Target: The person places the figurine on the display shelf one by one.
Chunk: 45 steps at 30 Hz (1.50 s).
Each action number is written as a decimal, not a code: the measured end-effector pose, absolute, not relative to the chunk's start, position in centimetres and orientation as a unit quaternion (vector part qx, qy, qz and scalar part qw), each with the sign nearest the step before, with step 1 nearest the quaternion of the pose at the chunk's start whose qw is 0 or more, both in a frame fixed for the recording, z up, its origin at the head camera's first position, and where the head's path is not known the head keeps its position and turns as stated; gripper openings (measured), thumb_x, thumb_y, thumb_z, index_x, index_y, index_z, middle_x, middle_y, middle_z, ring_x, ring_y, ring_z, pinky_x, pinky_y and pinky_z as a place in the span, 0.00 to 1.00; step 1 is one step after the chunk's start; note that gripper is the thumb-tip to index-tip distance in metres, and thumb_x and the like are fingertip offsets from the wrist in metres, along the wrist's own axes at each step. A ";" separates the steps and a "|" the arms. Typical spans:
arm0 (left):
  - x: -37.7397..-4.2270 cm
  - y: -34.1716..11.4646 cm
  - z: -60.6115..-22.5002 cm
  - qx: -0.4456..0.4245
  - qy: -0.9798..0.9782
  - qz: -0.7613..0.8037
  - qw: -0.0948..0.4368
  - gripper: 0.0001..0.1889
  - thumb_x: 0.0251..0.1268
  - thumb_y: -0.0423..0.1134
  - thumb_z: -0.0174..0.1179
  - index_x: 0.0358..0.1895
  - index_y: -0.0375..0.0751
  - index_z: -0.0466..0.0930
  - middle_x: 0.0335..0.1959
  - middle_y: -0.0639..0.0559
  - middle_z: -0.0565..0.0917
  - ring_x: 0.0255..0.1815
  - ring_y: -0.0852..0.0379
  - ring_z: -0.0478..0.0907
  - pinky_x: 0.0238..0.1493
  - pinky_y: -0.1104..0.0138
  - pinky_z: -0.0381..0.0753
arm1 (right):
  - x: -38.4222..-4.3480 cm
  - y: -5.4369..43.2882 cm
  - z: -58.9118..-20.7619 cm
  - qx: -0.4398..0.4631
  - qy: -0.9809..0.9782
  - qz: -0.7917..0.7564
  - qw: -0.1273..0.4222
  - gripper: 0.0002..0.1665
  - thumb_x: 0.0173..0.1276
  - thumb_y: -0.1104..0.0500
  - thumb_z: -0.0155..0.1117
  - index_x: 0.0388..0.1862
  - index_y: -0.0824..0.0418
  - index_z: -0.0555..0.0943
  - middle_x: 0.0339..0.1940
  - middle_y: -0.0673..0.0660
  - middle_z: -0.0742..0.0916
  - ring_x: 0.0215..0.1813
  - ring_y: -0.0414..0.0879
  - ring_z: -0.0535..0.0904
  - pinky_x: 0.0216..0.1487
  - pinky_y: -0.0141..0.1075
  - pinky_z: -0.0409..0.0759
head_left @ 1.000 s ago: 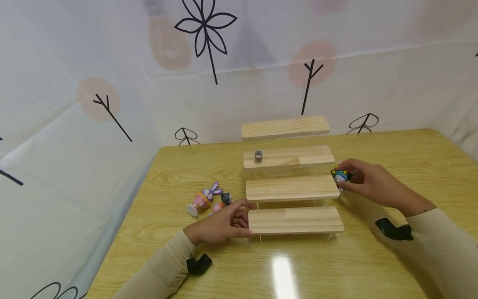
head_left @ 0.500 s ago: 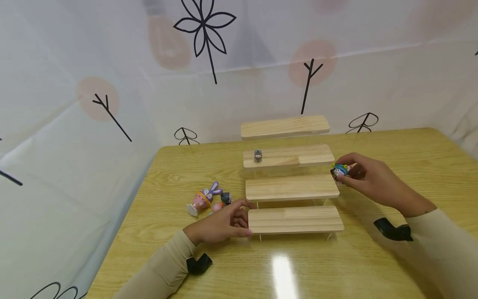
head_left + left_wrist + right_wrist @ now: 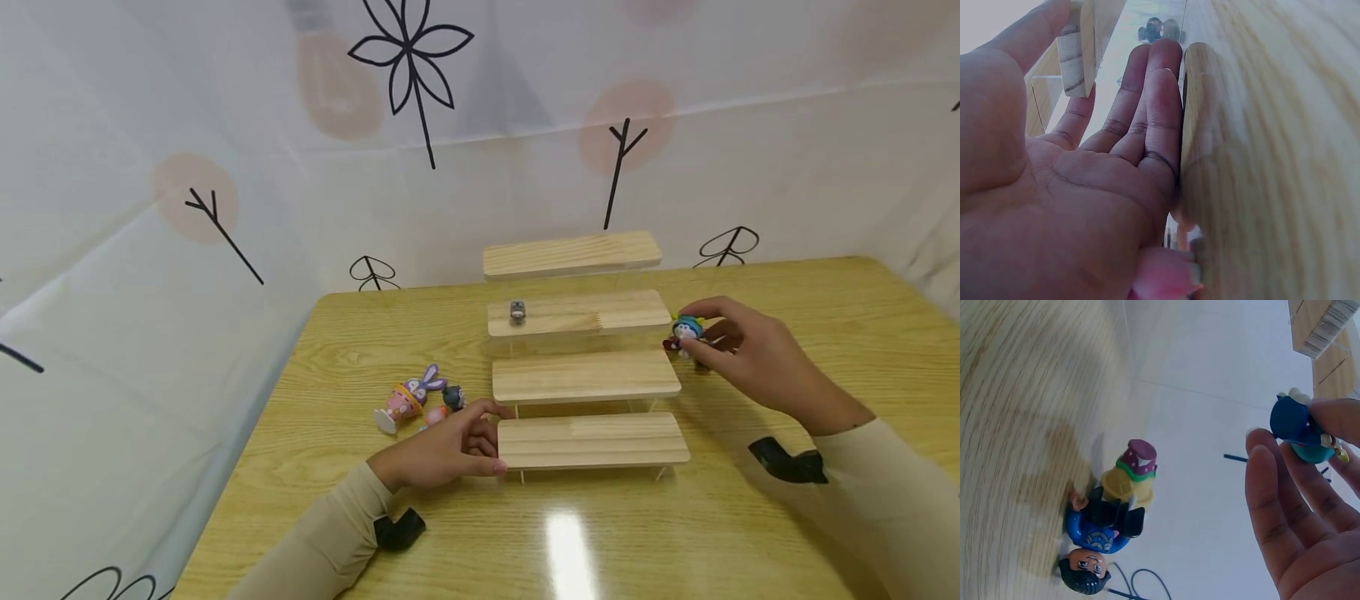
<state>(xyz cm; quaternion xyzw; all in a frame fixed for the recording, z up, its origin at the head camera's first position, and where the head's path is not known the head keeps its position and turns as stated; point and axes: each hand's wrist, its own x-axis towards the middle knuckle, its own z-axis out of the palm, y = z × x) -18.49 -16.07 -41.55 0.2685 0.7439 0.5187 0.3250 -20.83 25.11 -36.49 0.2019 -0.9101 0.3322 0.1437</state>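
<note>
My right hand (image 3: pixel 757 354) pinches a small figurine (image 3: pixel 687 327) with a teal horned hat and a white face, just past the right end of the tiered wooden display stand (image 3: pixel 585 375). In the right wrist view, the blue back of the figurine (image 3: pixel 1289 419) shows between fingers and thumb. On the left, my left hand (image 3: pixel 450 446) holds the end of the lowest shelf board (image 3: pixel 592 442) between thumb and index finger. The other fingers of my left hand (image 3: pixel 1116 144) lie fairly straight along the table.
A tiny grey figurine (image 3: pixel 517 312) stands on the third board up. Left of the stand lie a purple-eared rabbit figurine (image 3: pixel 408 398) and a dark grey one (image 3: pixel 453 397). A black-haired figurine in blue (image 3: pixel 1094 540) and a yellow-and-purple toy (image 3: pixel 1135 472) are near my right hand.
My right hand has moved slightly up and back with the horned-hat figurine, whose face has turned more into view. My left hand stays on the lowest board.
</note>
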 end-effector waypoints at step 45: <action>-18.6 -16.1 -41.7 0.271 0.747 0.515 0.323 0.32 0.71 0.39 0.63 0.73 0.50 0.58 0.43 0.50 0.81 0.50 0.57 0.83 0.52 0.67 0.82 | -19.1 22.7 -35.0 0.227 -0.866 0.363 0.257 0.29 0.58 0.75 0.71 0.59 0.64 0.78 0.39 0.60 0.85 0.38 0.17 0.76 0.29 0.18 0.77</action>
